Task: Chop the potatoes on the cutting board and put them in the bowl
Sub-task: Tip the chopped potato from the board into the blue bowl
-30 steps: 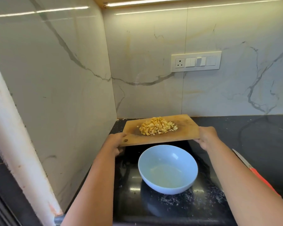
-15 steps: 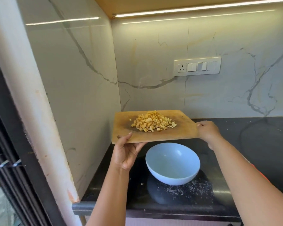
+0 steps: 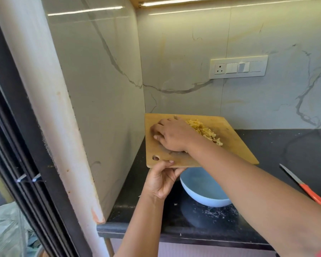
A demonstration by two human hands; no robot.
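The chopped potatoes (image 3: pixel 204 131) are small pale-yellow bits heaped on the wooden cutting board (image 3: pixel 232 145), which hangs above the light blue bowl (image 3: pixel 202 190) on the black counter (image 3: pixel 285 145). The left hand (image 3: pixel 160 179) pinches the board's near edge at 7 o'clock beside its hole, thumb on top. The right hand (image 3: pixel 171 135) lies on the board with fingers spread, just at 9 o'clock of the heap; a red-handled knife (image 3: pixel 308 189) lies at 4 o'clock.

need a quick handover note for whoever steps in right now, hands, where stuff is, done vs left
Left hand grips the near edge of the cutting board, holding it above the blue bowl.
Right hand rests on the board beside the chopped potatoes, fingers curved.
Knife lies on the counter to the right.
Done: chopping.
Left: sweep the pieces into the bowl; none visible inside yet.
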